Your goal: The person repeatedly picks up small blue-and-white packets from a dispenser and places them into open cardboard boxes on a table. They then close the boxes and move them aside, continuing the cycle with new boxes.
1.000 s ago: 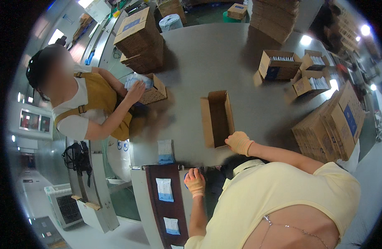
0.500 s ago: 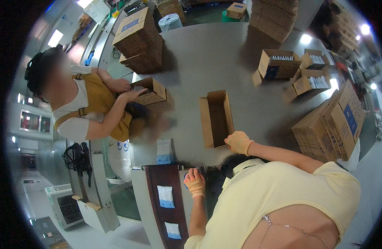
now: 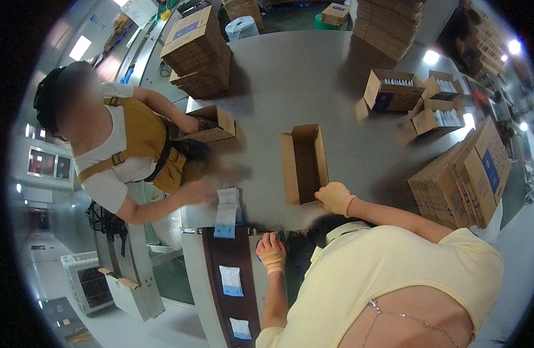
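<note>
My right hand (image 3: pixel 335 199), in a peach-coloured glove, pinches the near right corner of an open cardboard box (image 3: pixel 307 162) on the metal table. No contents show inside this box. My left hand (image 3: pixel 271 253), gloved alike, is curled at the right side of a conveyor (image 3: pixel 213 272), over a blue part (image 3: pixel 259 246) that is mostly hidden. On the dark belt lie white-and-blue packets, one (image 3: pixel 231 281) beside my left hand. More packets (image 3: pixel 226 214) overlap at the belt's far end. A co-worker's blurred hand (image 3: pixel 198 191) is near them.
The co-worker's other hand is inside a second box (image 3: pixel 217 127) at left. Flattened cartons stand in stacks at the far left (image 3: pixel 197 55), far right (image 3: pixel 389 26) and right (image 3: pixel 461 180). Boxes filled with packets (image 3: pixel 397 93) stand at the right back of the table (image 3: pixel 267 75).
The co-worker's one hand has left the box and swung toward the belt's end. Packets on the belt have shifted toward the table, one now overlapping the pile. My hands have hardly moved.
</note>
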Available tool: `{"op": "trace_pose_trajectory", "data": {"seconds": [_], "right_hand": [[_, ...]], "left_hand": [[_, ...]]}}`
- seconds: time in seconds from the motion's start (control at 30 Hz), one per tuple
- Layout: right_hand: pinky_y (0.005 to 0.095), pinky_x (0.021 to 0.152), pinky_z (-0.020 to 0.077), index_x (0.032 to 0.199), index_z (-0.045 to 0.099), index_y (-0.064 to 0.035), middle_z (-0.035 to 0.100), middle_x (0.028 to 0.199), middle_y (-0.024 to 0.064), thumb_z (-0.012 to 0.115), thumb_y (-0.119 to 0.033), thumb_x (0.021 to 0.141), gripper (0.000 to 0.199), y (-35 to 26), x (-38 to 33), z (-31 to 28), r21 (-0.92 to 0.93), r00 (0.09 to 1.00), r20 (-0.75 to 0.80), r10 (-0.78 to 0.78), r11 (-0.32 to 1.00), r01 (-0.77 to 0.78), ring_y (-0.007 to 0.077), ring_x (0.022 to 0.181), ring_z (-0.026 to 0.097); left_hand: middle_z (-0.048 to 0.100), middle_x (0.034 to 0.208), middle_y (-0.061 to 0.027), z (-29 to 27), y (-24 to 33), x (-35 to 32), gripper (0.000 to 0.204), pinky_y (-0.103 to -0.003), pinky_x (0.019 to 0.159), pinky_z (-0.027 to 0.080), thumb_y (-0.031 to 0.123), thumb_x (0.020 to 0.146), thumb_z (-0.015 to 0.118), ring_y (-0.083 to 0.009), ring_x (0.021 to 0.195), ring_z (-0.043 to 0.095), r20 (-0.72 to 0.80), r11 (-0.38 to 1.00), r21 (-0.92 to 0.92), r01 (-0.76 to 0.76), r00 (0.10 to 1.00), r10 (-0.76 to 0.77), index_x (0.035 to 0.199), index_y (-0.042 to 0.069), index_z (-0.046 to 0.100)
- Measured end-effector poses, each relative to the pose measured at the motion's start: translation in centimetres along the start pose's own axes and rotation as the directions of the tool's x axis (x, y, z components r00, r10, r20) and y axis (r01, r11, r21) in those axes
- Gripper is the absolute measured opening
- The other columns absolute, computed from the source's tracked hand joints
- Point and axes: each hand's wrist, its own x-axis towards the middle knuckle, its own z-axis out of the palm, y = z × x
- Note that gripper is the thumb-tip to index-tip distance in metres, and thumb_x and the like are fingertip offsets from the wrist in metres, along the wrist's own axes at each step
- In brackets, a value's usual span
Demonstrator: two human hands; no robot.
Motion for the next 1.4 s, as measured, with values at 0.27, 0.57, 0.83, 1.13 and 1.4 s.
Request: {"op": "trace_pose_trajectory", "data": {"seconds": [0.27, 0.57, 0.83, 1.13, 1.4], "right_hand": [[0.0409, 0.069, 0.0542, 0.093, 0.067, -0.0076, 0.069, 0.085, 0.0107, 0.058, -0.025, 0.087, 0.021, 0.3, -0.2, 0.6, 0.019, 0.995, -0.09, -0.03, 0.999, 0.032, 0.0293, 0.082, 0.067], [0.0413, 0.07, 0.0539, 0.093, 0.067, -0.0074, 0.068, 0.086, 0.0117, 0.057, -0.024, 0.086, 0.021, -0.1, -0.7, -0.6, 0.052, 0.998, -0.065, -0.014, 0.999, 0.018, 0.03, 0.083, 0.067], [0.0419, 0.068, 0.0539, 0.094, 0.067, -0.0079, 0.068, 0.086, 0.0119, 0.058, -0.023, 0.085, 0.02, 0.1, -0.4, 0.1, 0.036, 0.997, -0.072, -0.02, 0.999, 0.022, 0.0298, 0.082, 0.066], [0.0398, 0.066, 0.0549, 0.095, 0.068, -0.0087, 0.069, 0.085, 0.0102, 0.06, -0.017, 0.082, 0.017, -1.0, -0.3, -0.1, -0.084, 0.998, -0.001, -0.06, 0.995, 0.06, 0.0286, 0.08, 0.068], [0.0396, 0.067, 0.0548, 0.095, 0.068, -0.0085, 0.069, 0.09, 0.0112, 0.062, -0.015, 0.08, 0.017, -1.7, 0.3, -0.5, -0.11, 0.997, -0.001, -0.077, 0.991, 0.077, 0.0285, 0.085, 0.068]], "left_hand": [[0.051, 0.116, -0.0078, 0.0, 0.0, 0.0, 0.047, -0.047, 0.078, 0.043, 0.016, 0.072, 0.067, -0.0309, 0.099, 0.052, -0.002, 1.0, 0.003, 0.001, 1.0, -0.001, 0.114, 0.015, 0.046], [0.053, 0.114, -0.0055, -0.5, 0.4, 0.0, 0.042, -0.046, 0.081, 0.042, 0.016, 0.071, 0.067, -0.0305, 0.099, 0.054, 0.014, 0.999, 0.008, 0.04, 0.999, -0.041, 0.11, 0.014, 0.051], [0.053, 0.112, -0.0061, -0.9, 0.5, 0.3, 0.042, -0.046, 0.079, 0.043, 0.016, 0.071, 0.067, -0.0303, 0.097, 0.054, -0.023, 1.0, 0.009, 0.01, 1.0, -0.01, 0.109, 0.013, 0.05], [0.054, 0.111, -0.0074, -0.7, 0.4, 0.3, 0.041, -0.045, 0.077, 0.044, 0.015, 0.071, 0.067, -0.0307, 0.095, 0.055, -0.022, 1.0, -0.005, 0.007, 1.0, -0.007, 0.109, 0.013, 0.052], [0.054, 0.113, -0.0074, -0.5, 0.0, 0.1, 0.041, -0.044, 0.079, 0.045, 0.014, 0.071, 0.066, -0.0294, 0.097, 0.054, -0.021, 0.999, -0.037, 0.011, 1.0, -0.012, 0.109, 0.012, 0.054]]}}
